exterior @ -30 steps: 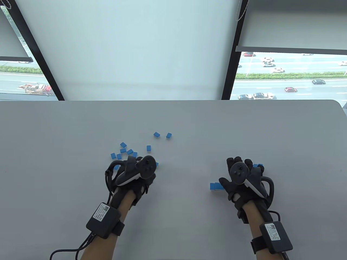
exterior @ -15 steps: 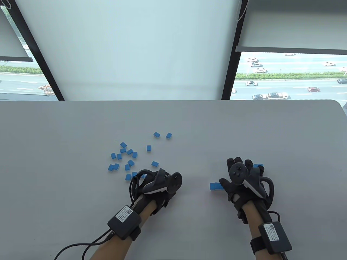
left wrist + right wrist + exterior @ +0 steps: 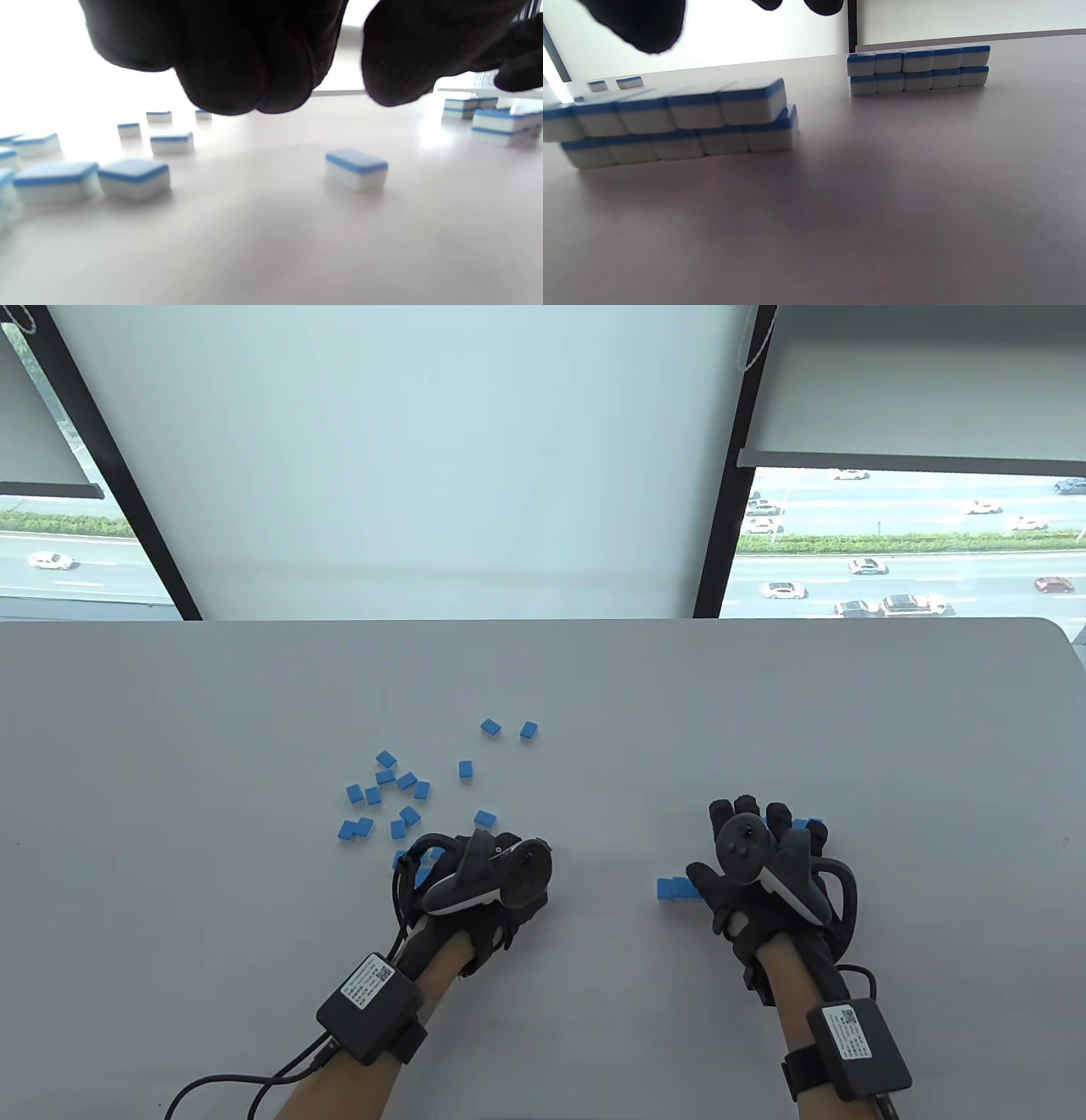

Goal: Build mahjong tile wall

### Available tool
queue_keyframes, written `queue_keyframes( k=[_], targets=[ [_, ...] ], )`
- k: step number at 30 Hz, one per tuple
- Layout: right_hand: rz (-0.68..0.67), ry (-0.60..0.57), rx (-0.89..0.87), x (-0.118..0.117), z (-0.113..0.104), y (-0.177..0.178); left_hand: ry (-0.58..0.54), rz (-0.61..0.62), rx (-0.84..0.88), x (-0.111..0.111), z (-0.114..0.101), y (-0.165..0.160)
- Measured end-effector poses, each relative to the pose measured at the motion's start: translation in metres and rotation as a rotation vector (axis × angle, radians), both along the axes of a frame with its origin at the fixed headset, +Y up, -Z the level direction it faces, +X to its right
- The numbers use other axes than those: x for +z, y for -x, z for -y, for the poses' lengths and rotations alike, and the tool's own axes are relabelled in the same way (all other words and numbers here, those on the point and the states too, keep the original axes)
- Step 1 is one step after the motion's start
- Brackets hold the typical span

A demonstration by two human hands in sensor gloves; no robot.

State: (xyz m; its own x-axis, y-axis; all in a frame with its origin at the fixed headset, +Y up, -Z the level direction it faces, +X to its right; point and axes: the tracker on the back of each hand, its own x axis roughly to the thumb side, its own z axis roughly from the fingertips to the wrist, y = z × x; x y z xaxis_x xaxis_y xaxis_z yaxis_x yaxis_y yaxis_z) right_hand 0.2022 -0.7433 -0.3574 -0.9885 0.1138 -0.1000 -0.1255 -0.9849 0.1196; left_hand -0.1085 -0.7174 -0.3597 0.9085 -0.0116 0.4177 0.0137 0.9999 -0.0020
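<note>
Several loose blue-backed mahjong tiles (image 3: 399,802) lie scattered left of centre. My left hand (image 3: 488,875) hovers just near of them. In the left wrist view its fingers (image 3: 237,63) and thumb are apart and hold nothing, above a single tile (image 3: 356,168). My right hand (image 3: 755,853) lies spread over a two-tier wall section (image 3: 675,888), whose left end sticks out. In the right wrist view this section (image 3: 683,123) is close at left, its top row slightly offset. A second two-tier section (image 3: 918,70) stands farther back and shows in the table view (image 3: 808,823).
Two stray tiles (image 3: 509,728) lie farther back on the grey table (image 3: 170,712). Its far edge meets a window with blinds. Cables trail from both wrist boxes toward the near edge.
My left hand has pulled back from the loose tiles toward me and to the right, then edged slightly left. Tiles it covered now show. My right hand has stayed put.
</note>
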Motion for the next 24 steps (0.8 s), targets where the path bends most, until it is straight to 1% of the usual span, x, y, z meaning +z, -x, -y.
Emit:
queue_keyframes(
  k=[3, 6, 7, 9, 11, 13, 17, 20, 24],
  targets=[
    [0.004, -0.004, 0.000, 0.000, -0.001, -0.001, -0.073, -0.065, 0.030, -0.003, -0.016, 0.019],
    [0.009, -0.003, 0.000, 0.000, 0.000, -0.002, -0.100, -0.145, 0.032, -0.009, -0.018, 0.037],
    [0.010, -0.002, 0.000, 0.000, 0.000, -0.002, -0.088, -0.175, 0.026, -0.012, -0.016, 0.042],
    [0.011, 0.000, 0.001, 0.000, 0.000, -0.002, -0.064, -0.197, 0.000, -0.016, -0.010, 0.047],
    [0.011, 0.002, 0.004, 0.001, 0.000, -0.001, -0.019, -0.264, -0.068, -0.021, 0.001, 0.051],
    [0.011, 0.003, 0.006, 0.001, 0.000, -0.001, 0.026, -0.289, -0.109, -0.023, 0.009, 0.052],
    [0.010, 0.004, 0.007, 0.001, 0.000, -0.001, 0.072, -0.287, -0.159, -0.027, 0.022, 0.051],
    [0.011, 0.005, 0.007, 0.001, -0.001, -0.001, 0.074, -0.281, -0.195, -0.029, 0.027, 0.050],
    [0.013, 0.002, 0.008, 0.001, -0.001, -0.001, 0.089, -0.274, -0.177, -0.029, 0.030, 0.049]
  ],
)
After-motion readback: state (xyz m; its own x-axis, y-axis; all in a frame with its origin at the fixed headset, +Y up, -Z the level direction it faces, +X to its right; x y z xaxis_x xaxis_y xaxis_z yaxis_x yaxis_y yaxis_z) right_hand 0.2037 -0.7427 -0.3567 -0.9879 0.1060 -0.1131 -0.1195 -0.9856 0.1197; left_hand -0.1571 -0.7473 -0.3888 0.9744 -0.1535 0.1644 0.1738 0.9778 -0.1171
